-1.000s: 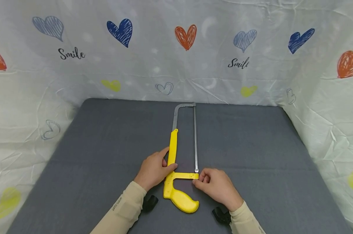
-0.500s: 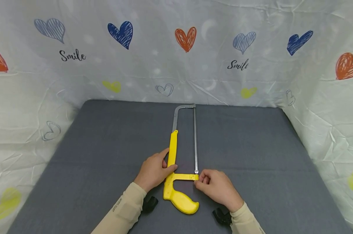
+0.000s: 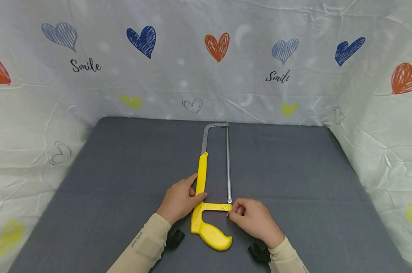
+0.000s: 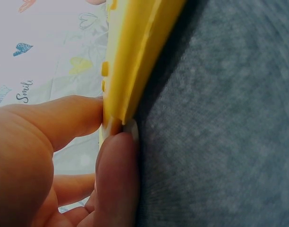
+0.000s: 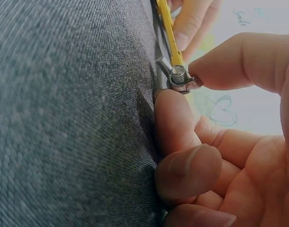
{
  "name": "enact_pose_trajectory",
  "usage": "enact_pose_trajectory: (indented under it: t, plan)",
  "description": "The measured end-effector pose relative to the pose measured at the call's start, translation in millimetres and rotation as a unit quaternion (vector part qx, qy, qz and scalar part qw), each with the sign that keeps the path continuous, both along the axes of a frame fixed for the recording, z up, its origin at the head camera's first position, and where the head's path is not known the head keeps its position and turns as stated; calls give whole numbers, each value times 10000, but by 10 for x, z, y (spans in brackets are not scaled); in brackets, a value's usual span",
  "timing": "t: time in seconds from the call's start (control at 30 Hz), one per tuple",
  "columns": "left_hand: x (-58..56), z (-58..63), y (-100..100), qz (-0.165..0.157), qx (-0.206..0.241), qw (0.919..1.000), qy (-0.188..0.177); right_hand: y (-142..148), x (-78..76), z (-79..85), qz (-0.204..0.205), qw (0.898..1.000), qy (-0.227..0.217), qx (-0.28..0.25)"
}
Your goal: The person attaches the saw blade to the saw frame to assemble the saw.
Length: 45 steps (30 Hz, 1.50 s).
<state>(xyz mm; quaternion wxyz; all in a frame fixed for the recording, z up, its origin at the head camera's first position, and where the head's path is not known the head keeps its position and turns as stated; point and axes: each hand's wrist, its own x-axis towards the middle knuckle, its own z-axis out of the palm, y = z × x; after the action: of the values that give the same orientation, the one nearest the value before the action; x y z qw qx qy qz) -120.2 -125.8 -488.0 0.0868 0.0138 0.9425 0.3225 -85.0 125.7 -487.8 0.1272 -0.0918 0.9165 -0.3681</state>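
A yellow hacksaw [image 3: 214, 235] lies flat on the grey cloth, its metal front bow pointing away and its blade [image 3: 228, 163] on the right side. My left hand [image 3: 180, 199] holds the yellow frame above the handle, thumb on top and fingers along the outer side; the left wrist view shows the frame between thumb and fingertip. At the end of the yellow crossbar, my right hand [image 3: 255, 218] pinches a small wing nut [image 5: 182, 86] between thumb and index finger. A threaded bolt end [image 5: 178, 73] pokes through the nut, and the other right fingers are curled below.
Grey cloth [image 3: 124, 159] covers the table all round the saw. A white sheet [image 3: 178, 76] printed with hearts and "Smile" hangs behind and at both sides. Black wrist-camera parts [image 3: 258, 253] sit under both wrists.
The right thumb and fingers shift slightly at the wing nut, and a small metal tip now shows below the crossbar end. The left hand and the hacksaw stay in place.
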Motion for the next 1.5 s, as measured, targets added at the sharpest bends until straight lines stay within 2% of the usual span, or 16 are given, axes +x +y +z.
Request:
enact_pose_trajectory:
  t: [0.67,1.5]
  plan:
    - [-7,19,4,15,-21,10000,-22,-4,8,0,99,9995,310,-32]
    - [-7,3,6,15,-36,10000,-30,4,17,-4,111,9996,277,-4]
